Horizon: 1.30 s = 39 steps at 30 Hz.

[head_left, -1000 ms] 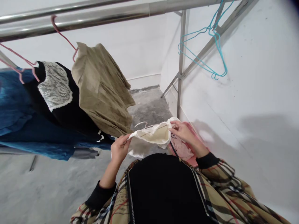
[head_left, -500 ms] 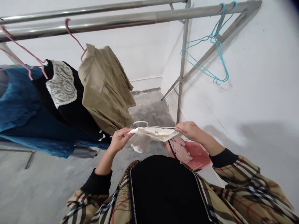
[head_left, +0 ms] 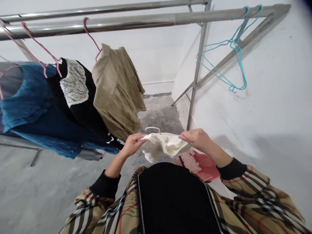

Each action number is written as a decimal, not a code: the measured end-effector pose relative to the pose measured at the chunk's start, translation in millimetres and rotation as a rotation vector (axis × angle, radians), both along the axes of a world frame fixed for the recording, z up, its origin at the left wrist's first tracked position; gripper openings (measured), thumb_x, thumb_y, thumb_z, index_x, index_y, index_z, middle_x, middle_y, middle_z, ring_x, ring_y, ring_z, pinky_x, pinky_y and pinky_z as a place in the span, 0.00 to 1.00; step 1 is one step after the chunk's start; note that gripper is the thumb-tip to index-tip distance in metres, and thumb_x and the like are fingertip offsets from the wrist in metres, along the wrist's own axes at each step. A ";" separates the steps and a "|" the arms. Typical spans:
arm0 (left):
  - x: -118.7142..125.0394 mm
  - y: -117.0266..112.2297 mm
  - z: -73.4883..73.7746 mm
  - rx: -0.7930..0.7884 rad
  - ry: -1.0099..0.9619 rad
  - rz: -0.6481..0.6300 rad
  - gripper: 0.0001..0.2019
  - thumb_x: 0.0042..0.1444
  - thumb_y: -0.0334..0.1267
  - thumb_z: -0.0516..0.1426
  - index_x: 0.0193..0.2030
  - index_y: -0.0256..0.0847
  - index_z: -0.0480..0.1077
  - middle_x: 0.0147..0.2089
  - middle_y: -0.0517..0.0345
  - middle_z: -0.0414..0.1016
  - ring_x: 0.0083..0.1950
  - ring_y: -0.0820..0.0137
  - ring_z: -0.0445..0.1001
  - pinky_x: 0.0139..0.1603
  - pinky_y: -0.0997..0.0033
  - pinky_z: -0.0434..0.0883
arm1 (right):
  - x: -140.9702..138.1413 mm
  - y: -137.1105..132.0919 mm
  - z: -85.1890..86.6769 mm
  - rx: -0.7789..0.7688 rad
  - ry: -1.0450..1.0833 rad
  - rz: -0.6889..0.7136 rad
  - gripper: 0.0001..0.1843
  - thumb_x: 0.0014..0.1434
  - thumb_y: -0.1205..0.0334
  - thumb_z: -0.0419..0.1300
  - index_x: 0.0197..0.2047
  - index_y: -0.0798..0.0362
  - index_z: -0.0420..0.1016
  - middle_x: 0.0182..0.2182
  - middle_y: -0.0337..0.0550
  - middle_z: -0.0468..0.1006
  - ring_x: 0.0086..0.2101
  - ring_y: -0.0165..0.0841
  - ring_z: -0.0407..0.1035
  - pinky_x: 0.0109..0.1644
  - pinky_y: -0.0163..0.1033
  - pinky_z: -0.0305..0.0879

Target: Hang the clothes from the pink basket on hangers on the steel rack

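Note:
A cream-white garment with a frilly edge [head_left: 172,147] is stretched in front of my waist, on a pale pink clothes hanger [head_left: 153,128] whose hook points up and away from me. My left hand [head_left: 133,143] is closed on the garment's left end, thumb over the cloth. At the other end my right hand [head_left: 195,139] pinches the garment and seems to touch the hanger's bar as well. The garment sags between the two hands, its neck opening facing up. What kind of garment it is, I cannot tell.
Above runs a metal drying rack [head_left: 136,26]. From it hang an olive shirt [head_left: 118,94], a black top with white lace [head_left: 74,83] and a blue garment [head_left: 36,107]. Turquoise hangers [head_left: 240,65] hang at right. A pink basket [head_left: 209,167] with pink cloth stands below my right hand.
The garment's right part has dropped lower and opened out, and my right hand's fingers have shifted inward along its edge. The view has turned slightly left.

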<state>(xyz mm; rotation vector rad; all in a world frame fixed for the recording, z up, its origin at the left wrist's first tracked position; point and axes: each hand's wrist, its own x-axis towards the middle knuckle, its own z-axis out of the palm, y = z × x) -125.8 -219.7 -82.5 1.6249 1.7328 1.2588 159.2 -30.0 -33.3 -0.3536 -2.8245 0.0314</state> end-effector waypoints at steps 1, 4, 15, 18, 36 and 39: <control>-4.1 -2.2 -1.8 -0.003 0.032 -0.001 0.15 0.61 0.47 0.58 0.42 0.39 0.80 0.34 0.53 0.81 0.33 0.69 0.77 0.35 0.73 0.71 | 2.0 1.2 1.5 0.000 0.015 -0.008 0.25 0.73 0.51 0.44 0.34 0.51 0.77 0.25 0.38 0.79 0.27 0.26 0.71 0.29 0.34 0.51; -25.4 -11.0 -5.3 0.059 0.204 0.125 0.14 0.61 0.47 0.58 0.42 0.42 0.81 0.34 0.54 0.80 0.35 0.69 0.77 0.39 0.71 0.72 | 12.0 8.7 6.2 0.026 0.110 -0.089 0.26 0.72 0.50 0.44 0.34 0.51 0.77 0.25 0.38 0.80 0.26 0.27 0.72 0.30 0.33 0.53; 5.5 0.6 -3.8 0.282 0.623 0.300 0.16 0.67 0.45 0.52 0.53 0.44 0.77 0.32 0.55 0.77 0.33 0.73 0.74 0.35 0.77 0.70 | 4.5 -2.3 15.2 0.014 0.208 -0.074 0.24 0.71 0.51 0.47 0.33 0.52 0.78 0.25 0.40 0.80 0.25 0.28 0.72 0.30 0.33 0.57; 19.8 5.3 -2.7 0.284 0.640 0.239 0.18 0.67 0.46 0.51 0.55 0.44 0.76 0.29 0.57 0.75 0.29 0.75 0.72 0.31 0.79 0.68 | -1.0 -9.5 20.6 -0.052 0.191 0.023 0.24 0.71 0.51 0.47 0.32 0.53 0.77 0.25 0.41 0.80 0.26 0.28 0.73 0.31 0.33 0.59; -52.3 22.7 97.7 0.367 0.745 0.796 0.22 0.61 0.52 0.56 0.57 0.43 0.74 0.52 0.45 0.77 0.54 0.56 0.72 0.56 0.56 0.66 | 34.5 20.7 86.6 -0.707 0.254 -0.244 0.20 0.64 0.45 0.54 0.40 0.51 0.79 0.32 0.42 0.82 0.34 0.37 0.77 0.38 0.36 0.72; -79.6 24.4 114.3 0.186 0.758 1.022 0.27 0.61 0.48 0.55 0.65 0.40 0.66 0.57 0.39 0.73 0.57 0.51 0.70 0.56 0.53 0.65 | 19.7 24.3 96.3 -0.517 0.404 -0.305 0.18 0.64 0.47 0.55 0.40 0.51 0.80 0.32 0.42 0.82 0.34 0.38 0.77 0.38 0.37 0.72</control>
